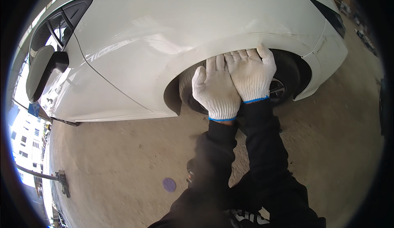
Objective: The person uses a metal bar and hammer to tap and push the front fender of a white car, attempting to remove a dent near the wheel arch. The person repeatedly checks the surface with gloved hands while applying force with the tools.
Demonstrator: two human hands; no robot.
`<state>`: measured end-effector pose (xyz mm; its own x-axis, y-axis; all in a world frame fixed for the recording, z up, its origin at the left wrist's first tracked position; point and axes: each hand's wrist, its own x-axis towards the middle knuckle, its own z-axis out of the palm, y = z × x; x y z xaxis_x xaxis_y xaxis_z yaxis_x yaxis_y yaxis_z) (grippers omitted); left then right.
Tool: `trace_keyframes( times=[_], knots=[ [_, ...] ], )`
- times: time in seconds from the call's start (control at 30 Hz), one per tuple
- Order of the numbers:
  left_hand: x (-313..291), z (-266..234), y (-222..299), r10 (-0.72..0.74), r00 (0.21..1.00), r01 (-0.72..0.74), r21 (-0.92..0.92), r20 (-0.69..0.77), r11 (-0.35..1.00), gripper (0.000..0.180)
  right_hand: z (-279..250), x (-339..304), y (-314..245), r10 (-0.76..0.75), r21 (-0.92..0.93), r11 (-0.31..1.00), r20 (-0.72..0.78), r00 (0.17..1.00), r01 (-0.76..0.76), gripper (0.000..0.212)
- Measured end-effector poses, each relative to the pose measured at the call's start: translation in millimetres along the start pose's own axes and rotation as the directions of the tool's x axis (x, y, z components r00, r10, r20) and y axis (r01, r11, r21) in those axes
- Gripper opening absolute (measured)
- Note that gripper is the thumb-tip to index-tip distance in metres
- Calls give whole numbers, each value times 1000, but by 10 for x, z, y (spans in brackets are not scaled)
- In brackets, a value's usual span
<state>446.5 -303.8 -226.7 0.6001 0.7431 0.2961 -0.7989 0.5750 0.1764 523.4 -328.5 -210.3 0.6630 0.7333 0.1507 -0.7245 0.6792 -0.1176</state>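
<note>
White fender on a car, right around the front wheel arch, is where all the action is, just ahead of the person and across the upper middle of the view. Both hands are at the top edge of that arch, in front of the wheel, palms facing up at the camera. Left hand and right hand sit side by side and touching, thumbs sticking out on the outer sides. Fingers are bunched close together, not spread, and their tips go out of sight at the arch edge, so I can't tell if they're actually gripping anything. Both hands wear off-white knit gloves with blue cuff trim, running into black sleeves. Behind them you get the dark tyre and a bit of spoked rim. Some dark scuffs show above the arch. Further out, there's the headlight to the right, the side mirror to the left, and a purple disc lying on the dusty ground.
</note>
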Motion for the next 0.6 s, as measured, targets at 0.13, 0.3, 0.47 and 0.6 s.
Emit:
trace_keyframes(
  times=[0.13,0.3,0.47,0.6],
  knots=[
    [114,-44,71,37,999,-38,21,28,999,76,70,-2,41,-19,-42,999,-54,998,17,56],
    [214,-204,54,93,995,-95,97,27,991,58,-80,-6,-20,32,-36,999,74,997,-30,48],
    [221,-167,48,57,996,-73,231,73,970,70,-37,30,-18,25,-29,999,76,997,-23,56],
    [248,-280,110,135,990,-139,443,41,886,62,120,-38,34,23,-52,998,45,999,-20,74]
  ],
)
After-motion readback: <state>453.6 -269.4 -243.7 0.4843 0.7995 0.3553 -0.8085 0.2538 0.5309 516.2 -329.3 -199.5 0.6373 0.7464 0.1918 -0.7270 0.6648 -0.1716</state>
